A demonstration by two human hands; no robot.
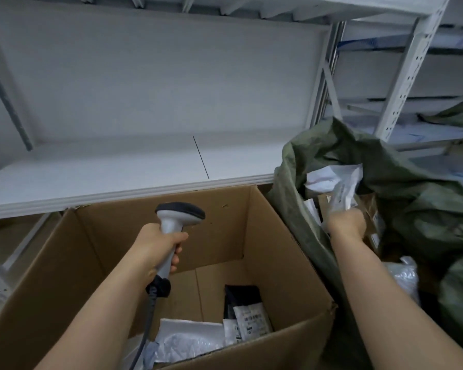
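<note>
My left hand [159,245] grips the handle of a grey corded barcode scanner [178,218], held over an open cardboard box [286,252]. Its dark head points away from me. My right hand [345,222] reaches into a large green sack [412,209] and grips a pale plastic-wrapped parcel [341,194], which is blurred. Behind it in the sack lies a white mailer [329,176]. On the bottom of the box lie a black packet with a label [245,303] and white bubble mailers [187,340].
A white metal shelf [118,166] runs across just behind the box, its front edge above the box's far wall. More shelving with stacked packets [425,129] stands behind the sack at the right. A clear plastic bag [404,276] lies by my right forearm.
</note>
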